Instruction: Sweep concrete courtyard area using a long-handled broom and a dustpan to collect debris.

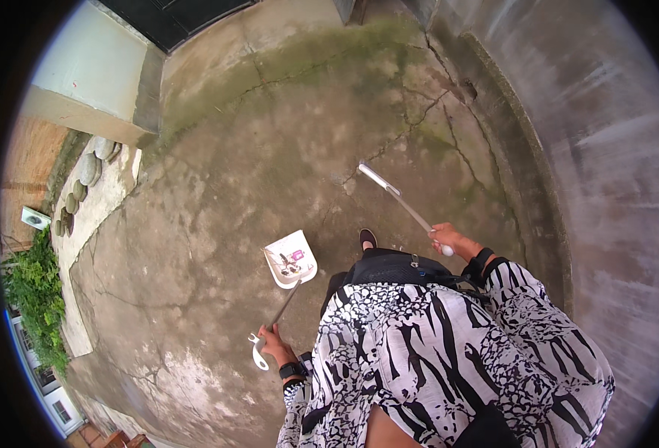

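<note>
My left hand (274, 343) grips the pole of a long-handled white dustpan (283, 245), close to its curved white hook end. Inside the pan lie dark scraps, twigs and a small purple-and-white piece of litter (296, 255). With my right hand (449, 237) I hold a long-handled broom (409, 211) near the white knob at its top. The white broom head (375, 176) points away from me, ahead and left of that hand; whether its bristles touch the floor I cannot tell.
Cracked concrete (212, 224), mossy toward the back, spreads around me. A grey wall (609, 168) with a low kerb runs along the right. Rounded stones (89, 169) and a leafy bush (35, 299) line the left side. A dark door (178, 22) stands at the back.
</note>
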`<action>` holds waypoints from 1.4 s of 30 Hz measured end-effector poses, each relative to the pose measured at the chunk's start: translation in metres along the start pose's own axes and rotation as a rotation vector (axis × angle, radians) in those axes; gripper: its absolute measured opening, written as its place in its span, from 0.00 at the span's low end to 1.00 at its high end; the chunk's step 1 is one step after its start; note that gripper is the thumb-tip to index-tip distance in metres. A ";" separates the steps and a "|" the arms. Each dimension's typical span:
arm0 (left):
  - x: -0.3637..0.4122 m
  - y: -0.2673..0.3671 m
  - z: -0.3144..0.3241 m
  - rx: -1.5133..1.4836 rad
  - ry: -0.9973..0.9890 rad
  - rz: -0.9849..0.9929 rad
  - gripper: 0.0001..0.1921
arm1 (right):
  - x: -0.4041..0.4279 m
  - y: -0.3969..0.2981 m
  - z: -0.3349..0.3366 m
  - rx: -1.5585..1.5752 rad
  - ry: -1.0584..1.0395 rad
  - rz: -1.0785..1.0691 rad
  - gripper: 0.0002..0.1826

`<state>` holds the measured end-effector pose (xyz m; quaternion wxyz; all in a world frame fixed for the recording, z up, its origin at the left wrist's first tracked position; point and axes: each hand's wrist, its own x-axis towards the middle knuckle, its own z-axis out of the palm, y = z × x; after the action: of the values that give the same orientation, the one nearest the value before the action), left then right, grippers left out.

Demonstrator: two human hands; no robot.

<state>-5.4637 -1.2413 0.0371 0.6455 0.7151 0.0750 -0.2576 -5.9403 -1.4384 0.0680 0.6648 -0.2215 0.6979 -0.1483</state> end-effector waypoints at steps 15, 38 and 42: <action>0.064 0.052 0.351 0.286 -0.459 0.092 0.07 | 0.056 -0.106 -0.053 0.348 0.200 0.071 0.21; -0.127 -0.036 0.751 0.735 -0.945 0.197 0.11 | 0.219 -0.245 -0.314 0.501 0.478 0.090 0.18; -0.164 -0.077 0.787 0.801 -1.062 0.269 0.09 | 0.267 -0.225 -0.368 -0.044 0.397 0.118 0.17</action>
<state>-5.8514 -1.9497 0.0184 0.3067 0.6786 -0.4430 -0.4991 -6.2858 -1.7991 -0.0231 0.5167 -0.1609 0.8301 -0.1347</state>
